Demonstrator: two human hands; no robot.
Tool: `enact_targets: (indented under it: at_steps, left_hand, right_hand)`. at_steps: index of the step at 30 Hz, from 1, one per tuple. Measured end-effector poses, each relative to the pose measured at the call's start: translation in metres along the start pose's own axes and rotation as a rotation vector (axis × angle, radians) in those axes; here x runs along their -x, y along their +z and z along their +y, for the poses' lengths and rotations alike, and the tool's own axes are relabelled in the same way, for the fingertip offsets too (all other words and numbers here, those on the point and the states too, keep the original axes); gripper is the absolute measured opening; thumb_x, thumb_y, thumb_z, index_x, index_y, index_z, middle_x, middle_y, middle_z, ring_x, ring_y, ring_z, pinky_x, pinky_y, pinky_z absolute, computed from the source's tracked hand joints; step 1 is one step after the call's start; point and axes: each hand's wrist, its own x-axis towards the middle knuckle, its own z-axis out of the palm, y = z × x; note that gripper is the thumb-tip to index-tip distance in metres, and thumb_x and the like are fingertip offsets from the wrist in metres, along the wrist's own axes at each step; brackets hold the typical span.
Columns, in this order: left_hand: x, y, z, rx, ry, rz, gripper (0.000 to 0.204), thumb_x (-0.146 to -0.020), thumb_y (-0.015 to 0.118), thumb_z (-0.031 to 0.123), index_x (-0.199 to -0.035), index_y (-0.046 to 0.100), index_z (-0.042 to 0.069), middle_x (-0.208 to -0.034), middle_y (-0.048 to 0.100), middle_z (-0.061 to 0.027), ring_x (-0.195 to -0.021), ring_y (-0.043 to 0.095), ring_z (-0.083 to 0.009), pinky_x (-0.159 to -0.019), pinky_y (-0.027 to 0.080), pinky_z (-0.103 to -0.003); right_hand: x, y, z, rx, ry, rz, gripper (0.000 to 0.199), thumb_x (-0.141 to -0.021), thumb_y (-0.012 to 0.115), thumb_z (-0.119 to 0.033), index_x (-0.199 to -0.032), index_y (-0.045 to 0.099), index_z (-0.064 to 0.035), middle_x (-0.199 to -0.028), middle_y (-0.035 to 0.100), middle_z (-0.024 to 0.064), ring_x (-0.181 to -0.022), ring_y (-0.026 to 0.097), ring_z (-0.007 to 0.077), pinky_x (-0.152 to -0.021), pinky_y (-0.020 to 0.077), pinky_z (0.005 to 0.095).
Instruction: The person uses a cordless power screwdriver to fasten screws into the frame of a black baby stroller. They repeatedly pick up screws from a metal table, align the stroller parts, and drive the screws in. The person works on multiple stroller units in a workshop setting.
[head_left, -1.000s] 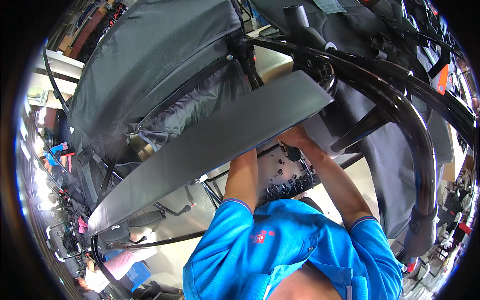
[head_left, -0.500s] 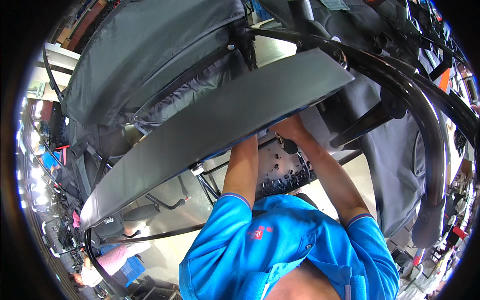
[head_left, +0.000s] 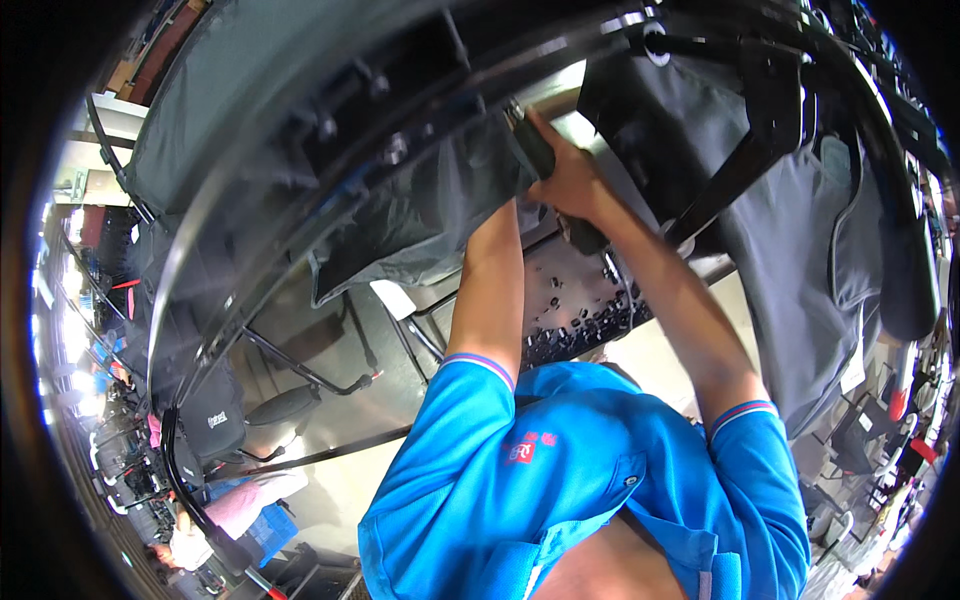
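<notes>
My right hand (head_left: pixel 572 170) is closed round a dark, pistol-shaped power driver (head_left: pixel 532 145). The driver's tip points up and away, and its handle end (head_left: pixel 583 236) shows below the hand. My left forearm (head_left: pixel 490 270) reaches up beside it; the left hand is hidden behind black fabric (head_left: pixel 420 215), so its fingers do not show. Over both arms arches a curved black frame piece (head_left: pixel 330 140), blurred, with small posts and fittings on its inner side. The fabric hangs beneath that piece, close to the left wrist.
Below the hands is a dark work surface (head_left: pixel 545 285) strewn with several small black parts. Thick black tubing (head_left: pixel 890 180) and black cloth (head_left: pixel 800 260) stand at the right. A person in pink (head_left: pixel 240 505) is at the lower left, by a blue crate (head_left: pixel 272 530).
The curved piece has tipped up and away, exposing its inner side. My right hand has moved up and come into view with the driver. The right-hand tubing has shifted outward.
</notes>
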Motion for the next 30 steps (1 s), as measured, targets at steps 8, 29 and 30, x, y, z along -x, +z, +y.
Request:
enact_targets:
  at_steps: [8,29,30]
  left_hand:
    - [-0.03,-0.016,0.011,-0.011,0.095,-0.044,0.025,-0.097,0.051,0.014,-0.114,0.066,0.003,-0.113,0.067,-0.0207,-0.106,0.063,-0.0362,-0.086,0.048,-0.042]
    - [0.269,-0.09,0.065,0.63,-0.944,-0.447,0.01,-0.088,0.071,0.009,-0.097,0.067,0.004,-0.088,0.072,-0.0076,-0.074,0.069,-0.0147,-0.066,0.054,-0.026]
    - [0.263,-0.098,0.071,0.813,-1.046,-0.436,0.011,-0.089,0.071,0.008,-0.098,0.067,0.003,-0.088,0.071,-0.0066,-0.075,0.068,-0.0135,-0.067,0.055,-0.025]
  right_hand:
    - [0.008,0.002,0.015,0.184,-0.075,0.042,0.104,-0.064,0.086,-0.023,-0.152,0.032,-0.0145,-0.122,0.063,0.0237,-0.109,0.063,0.0321,-0.093,0.0499,0.0364]
    - [0.286,-0.001,0.077,0.017,0.089,-0.126,0.104,-0.068,0.082,-0.016,-0.156,0.026,-0.0199,-0.125,0.063,0.0167,-0.111,0.064,0.0258,-0.096,0.0491,0.035]
    - [0.292,-0.002,0.077,0.033,0.09,-0.162,0.105,-0.067,0.081,-0.019,-0.155,0.026,-0.0246,-0.112,0.068,0.019,-0.099,0.068,0.0318,-0.09,0.0531,0.0372]
